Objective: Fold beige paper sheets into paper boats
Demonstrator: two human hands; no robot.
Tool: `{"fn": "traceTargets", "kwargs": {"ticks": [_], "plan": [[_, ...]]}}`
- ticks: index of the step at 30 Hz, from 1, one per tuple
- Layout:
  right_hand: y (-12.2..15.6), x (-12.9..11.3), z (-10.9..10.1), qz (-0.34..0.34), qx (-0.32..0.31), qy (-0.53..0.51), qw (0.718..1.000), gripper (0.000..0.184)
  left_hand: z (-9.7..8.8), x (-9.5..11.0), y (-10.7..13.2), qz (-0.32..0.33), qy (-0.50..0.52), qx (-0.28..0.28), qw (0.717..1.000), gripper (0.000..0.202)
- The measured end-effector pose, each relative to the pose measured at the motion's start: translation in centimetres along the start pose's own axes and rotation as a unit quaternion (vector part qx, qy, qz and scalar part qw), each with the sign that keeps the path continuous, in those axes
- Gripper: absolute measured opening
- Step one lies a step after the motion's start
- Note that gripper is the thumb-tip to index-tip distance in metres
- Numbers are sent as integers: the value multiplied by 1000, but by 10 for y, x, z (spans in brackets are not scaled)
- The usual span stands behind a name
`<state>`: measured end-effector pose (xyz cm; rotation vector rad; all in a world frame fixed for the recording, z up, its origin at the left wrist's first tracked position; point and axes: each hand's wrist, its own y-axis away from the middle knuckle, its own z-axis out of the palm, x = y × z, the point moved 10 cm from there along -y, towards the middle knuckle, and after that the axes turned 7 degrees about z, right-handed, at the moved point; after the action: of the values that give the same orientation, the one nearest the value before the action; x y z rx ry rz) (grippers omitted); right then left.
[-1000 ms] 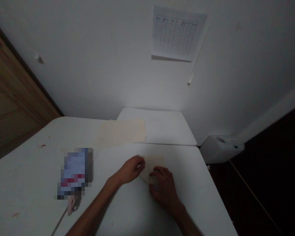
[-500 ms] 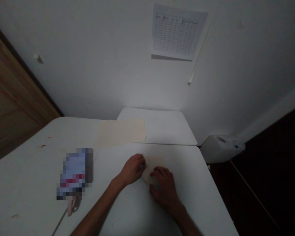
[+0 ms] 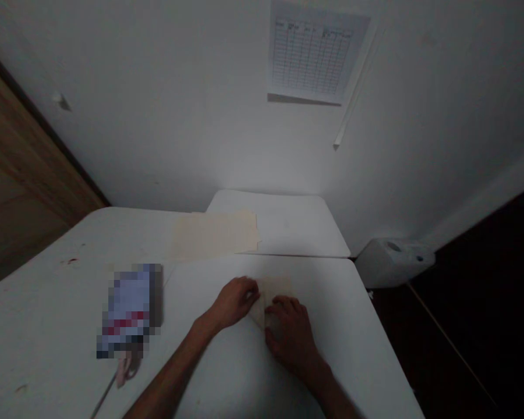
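Observation:
A small piece of pale beige paper lies on the white table, with a folded, slanting edge at its lower left. My left hand pinches its left side between thumb and curled fingers. From the lower right, my right hand rests over the paper with bent fingers, its thumb and fingertips gripping near the fold. Both hands hide part of the sheet. Beyond them, larger beige sheets lie flat across the seam between the tabletops.
On the white table, a blurred-out blue-and-red item with a pinkish strap lies to the left. A smaller white tabletop adjoins the wall. A printed chart hangs above. A white plastic container stands right of the table.
The hands and small paper stay in nearly the same place. My left hand has dipped very slightly, and the camera view has shifted a little.

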<state>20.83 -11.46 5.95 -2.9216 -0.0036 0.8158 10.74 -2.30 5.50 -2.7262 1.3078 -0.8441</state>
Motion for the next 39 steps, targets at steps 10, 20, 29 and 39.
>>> {"fn": "traceTargets", "kwargs": {"ticks": [10, 20, 29, 39], "plan": [[0, 1, 0, 7, 10, -8, 1000, 35, -21, 5, 37, 10, 104, 2, 995, 9], [1, 3, 0, 10, 11, -12, 1000, 35, -24, -10, 70, 47, 64, 32, 996, 67], [0, 3, 1, 6, 8, -13, 1000, 35, -27, -10, 71, 73, 28, 62, 995, 45], [0, 2, -1, 13, 8, -24, 1000, 35, -29, 10, 48, 131, -9, 36, 991, 27]]}}
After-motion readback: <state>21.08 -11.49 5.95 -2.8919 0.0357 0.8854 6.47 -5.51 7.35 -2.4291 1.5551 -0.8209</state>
